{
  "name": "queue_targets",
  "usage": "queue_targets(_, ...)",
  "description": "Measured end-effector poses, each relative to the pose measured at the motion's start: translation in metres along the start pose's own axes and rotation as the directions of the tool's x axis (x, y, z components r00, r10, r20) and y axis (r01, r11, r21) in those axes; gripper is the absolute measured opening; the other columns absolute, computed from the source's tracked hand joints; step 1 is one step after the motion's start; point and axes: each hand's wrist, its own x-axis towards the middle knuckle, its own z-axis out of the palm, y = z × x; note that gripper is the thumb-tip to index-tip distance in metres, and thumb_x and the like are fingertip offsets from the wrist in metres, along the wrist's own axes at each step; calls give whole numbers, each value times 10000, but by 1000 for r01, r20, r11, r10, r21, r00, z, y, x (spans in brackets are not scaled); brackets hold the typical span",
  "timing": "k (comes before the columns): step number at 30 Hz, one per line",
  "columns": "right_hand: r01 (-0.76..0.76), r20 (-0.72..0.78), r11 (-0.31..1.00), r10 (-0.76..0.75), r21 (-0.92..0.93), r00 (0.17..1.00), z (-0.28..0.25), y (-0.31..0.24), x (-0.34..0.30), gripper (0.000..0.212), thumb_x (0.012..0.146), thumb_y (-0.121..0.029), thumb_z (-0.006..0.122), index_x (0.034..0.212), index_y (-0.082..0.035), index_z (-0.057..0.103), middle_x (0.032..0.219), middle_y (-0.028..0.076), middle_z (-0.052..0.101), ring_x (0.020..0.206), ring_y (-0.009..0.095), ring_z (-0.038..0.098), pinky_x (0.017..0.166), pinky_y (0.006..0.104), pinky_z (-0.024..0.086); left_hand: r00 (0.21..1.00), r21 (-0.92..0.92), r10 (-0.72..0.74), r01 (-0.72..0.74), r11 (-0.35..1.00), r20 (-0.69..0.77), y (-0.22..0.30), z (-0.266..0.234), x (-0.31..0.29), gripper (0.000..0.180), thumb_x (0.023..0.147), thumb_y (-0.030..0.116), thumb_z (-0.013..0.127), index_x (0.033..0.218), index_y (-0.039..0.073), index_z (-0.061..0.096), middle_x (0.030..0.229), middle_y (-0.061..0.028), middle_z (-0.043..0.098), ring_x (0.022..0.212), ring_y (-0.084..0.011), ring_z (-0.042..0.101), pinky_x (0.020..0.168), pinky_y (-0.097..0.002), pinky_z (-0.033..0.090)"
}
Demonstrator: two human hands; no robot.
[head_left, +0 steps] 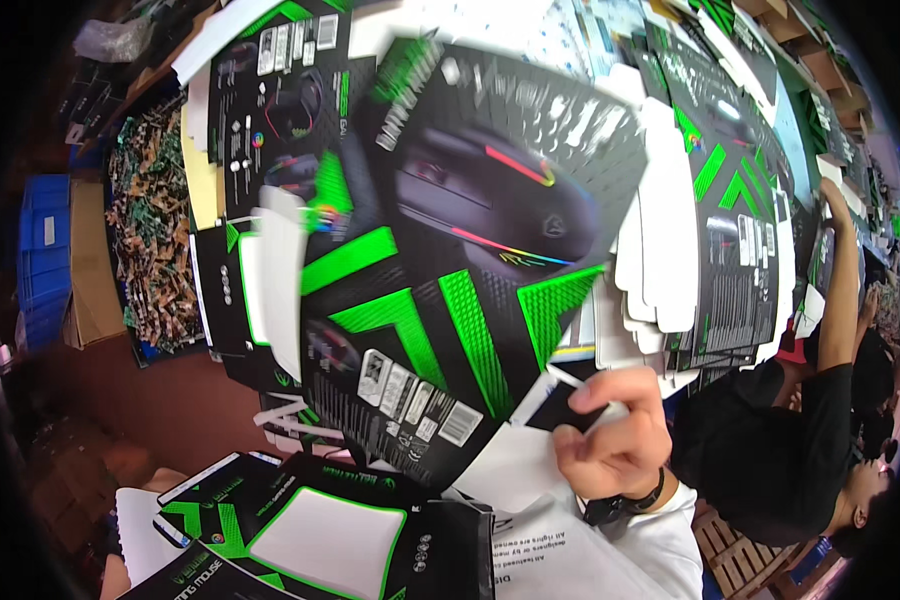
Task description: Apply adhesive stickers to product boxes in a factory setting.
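Note:
A large flat box blank (510, 170), black and green with a gaming mouse pictured on it, is tilted and blurred in front of me. My right hand (615, 440), with a dark wristband and white sleeve, has its thumb and fingers closed at the blank's lower right. A thin white-edged flap shows between them and seems part of the blank. At the lower left, a patch of skin (116, 575) shows beside printed boxes; my left hand's fingers cannot be seen. Below the blank lies a black box (410, 535) with a green-edged white window.
Stacked box blanks (735, 250) stand at the right, more (270, 110) at the back left. A bin of small brown-green parts (155, 230) and blue crates (45, 260) are farther left. A white printed bag (550, 550) lies near me. A co-worker in black (770, 450) reaches from the right.

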Motion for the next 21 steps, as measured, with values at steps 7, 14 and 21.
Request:
queue_targets(7,-141,-102,990,140,-9,985,-3,36,-2,181,709,84,686,759,-36,560,1033,195,602,851,227,591,711,281,463,997,-23,31,-30,999,66,-22,4,21,122,795,167,568,805,47,588,859,-105,667,706,-219,638,599,-334,472)
queue_targets(14,-216,-36,974,219,71,975,11,51,8,186,731,-19,738,861,-17,604,1107,158,555,937,233,569,789,303,470,989,-3,-18,18,1000,145,9,-6,27,128,807,172,562,814,45,582,875,-111,669,715,-227,640,598,-343,473)
queue_targets(21,-424,14,796,464,432,886,23,35,-4,624,729,16,756,1269,-30,445,1180,160,520,1010,216,585,858,322,502,978,-32,-17,24,999,208,18,-16,27,136,819,177,555,823,43,577,891,-118,671,725,-236,642,597,-353,474)
